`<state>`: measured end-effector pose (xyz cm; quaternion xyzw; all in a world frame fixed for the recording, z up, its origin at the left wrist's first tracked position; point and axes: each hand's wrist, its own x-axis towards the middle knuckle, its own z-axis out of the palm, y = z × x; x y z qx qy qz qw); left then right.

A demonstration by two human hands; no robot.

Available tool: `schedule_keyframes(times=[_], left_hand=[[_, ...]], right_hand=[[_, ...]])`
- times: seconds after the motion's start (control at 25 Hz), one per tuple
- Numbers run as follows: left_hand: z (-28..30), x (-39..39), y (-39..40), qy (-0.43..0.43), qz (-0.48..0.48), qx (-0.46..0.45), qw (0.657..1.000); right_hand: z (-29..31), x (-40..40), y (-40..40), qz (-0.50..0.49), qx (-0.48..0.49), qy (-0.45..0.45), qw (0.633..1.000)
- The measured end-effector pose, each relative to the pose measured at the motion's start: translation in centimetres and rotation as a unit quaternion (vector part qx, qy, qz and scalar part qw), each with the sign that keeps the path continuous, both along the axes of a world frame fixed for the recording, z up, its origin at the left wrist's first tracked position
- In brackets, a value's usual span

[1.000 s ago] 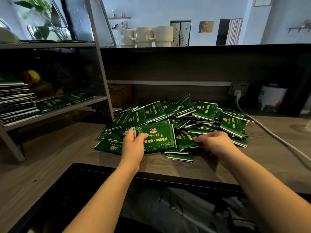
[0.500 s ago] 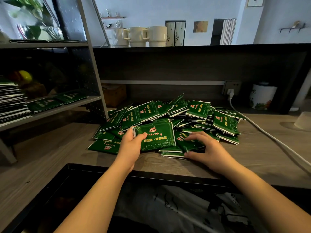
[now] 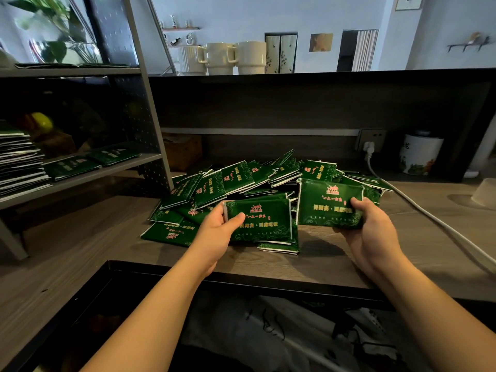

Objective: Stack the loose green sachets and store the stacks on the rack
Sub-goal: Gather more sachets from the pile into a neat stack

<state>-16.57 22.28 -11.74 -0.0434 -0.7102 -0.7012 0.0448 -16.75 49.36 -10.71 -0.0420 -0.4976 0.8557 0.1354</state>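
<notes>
A heap of loose green sachets (image 3: 236, 181) lies on the wooden counter (image 3: 80, 245) in the middle of the view. My left hand (image 3: 217, 232) grips a green sachet (image 3: 264, 220) by its left edge at the heap's front. My right hand (image 3: 371, 229) holds another green sachet (image 3: 327, 202) lifted above the heap, thumb on its face. To the left stands the grey metal rack (image 3: 145, 108); its lower shelf carries a tall stack of sachets (image 3: 18, 162) and two flat sachets (image 3: 94, 161).
A white cable (image 3: 429, 218) runs from a wall socket (image 3: 371, 140) across the counter's right side. A white printed jar (image 3: 418, 154) stands at the back right. Cream mugs (image 3: 222, 57) sit on the dark ledge above. A black-framed opening (image 3: 188, 318) lies below the counter's front edge.
My right hand has picked a sachet out of the heap and raised it to the right. My left hand keeps its hold on the front sachet.
</notes>
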Motion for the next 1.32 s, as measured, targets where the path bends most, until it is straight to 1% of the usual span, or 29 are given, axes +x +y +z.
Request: schedule_keyframes(times=[0.04, 0.08, 0.2, 0.28, 0.36, 0.44, 0.52, 0.6, 0.76, 0.88, 0.92, 0.96, 1.04, 1.12, 1.16, 1.24, 1.32], left_hand=[[0.0, 0.0, 0.0, 0.0, -0.003, 0.002, 1.0], [0.1, 0.1, 0.1, -0.001, -0.014, 0.012, 1.0], [-0.1, 0.0, -0.1, -0.006, -0.029, 0.026, 0.999], [-0.7, -0.5, -0.5, -0.018, -0.039, 0.053, 0.998], [0.4, 0.3, 0.0, -0.034, -0.022, 0.073, 0.997], [0.8, 0.7, 0.5, -0.043, -0.025, 0.046, 0.998], [0.3, 0.6, 0.5, -0.02, -0.049, 0.0, 0.999], [0.1, 0.8, 0.4, 0.002, -0.047, -0.033, 0.998], [0.1, 0.7, 0.5, -0.016, -0.066, -0.055, 0.996], [0.2, 0.9, 0.8, -0.013, -0.08, -0.09, 0.993], [0.2, 0.9, 0.7, -0.008, -0.065, -0.087, 0.994], [0.3, 0.9, 0.6, -0.004, -0.046, -0.065, 0.997], [0.4, 0.7, 0.2, -0.002, 0.001, 0.023, 1.0], [0.4, 0.5, -0.3, -0.003, 0.053, 0.112, 0.992], [0.4, 0.4, -0.5, -0.006, 0.068, 0.139, 0.988], [0.1, 0.2, -0.6, -0.012, 0.082, 0.148, 0.985], [-0.4, -0.1, -0.7, -0.018, 0.088, 0.134, 0.987]], right_hand=[[0.1, 0.2, -0.6, 0.026, 0.02, 0.0, 0.999], [0.3, 0.4, -1.4, 0.053, 0.067, 0.003, 0.996], [0.0, 0.5, -3.9, 0.098, 0.234, 0.025, 0.967], [-0.4, 0.2, -5.1, 0.067, 0.335, 0.034, 0.939], [-0.9, 0.0, -5.7, 0.029, 0.401, 0.051, 0.914], [-1.0, 0.1, -5.9, 0.027, 0.407, 0.069, 0.91], [-1.0, 0.2, -6.0, 0.039, 0.407, 0.082, 0.909], [-0.9, 0.5, -6.2, 0.052, 0.406, 0.083, 0.908], [-0.6, 0.6, -6.1, 0.084, 0.337, 0.074, 0.935], [-0.6, 0.5, -6.0, 0.089, 0.339, 0.085, 0.933], [-0.7, 0.4, -6.1, 0.095, 0.345, 0.089, 0.93], [-0.7, 0.4, -6.1, 0.099, 0.35, 0.09, 0.927], [-0.8, 0.3, -6.2, 0.085, 0.357, 0.084, 0.926], [-0.8, 0.3, -6.0, 0.048, 0.376, 0.077, 0.922], [-0.8, 0.3, -5.9, 0.042, 0.392, 0.07, 0.916], [-0.9, 0.3, -5.8, 0.063, 0.454, 0.054, 0.887], [-1.1, 0.4, -5.9, 0.088, 0.544, 0.041, 0.834]])
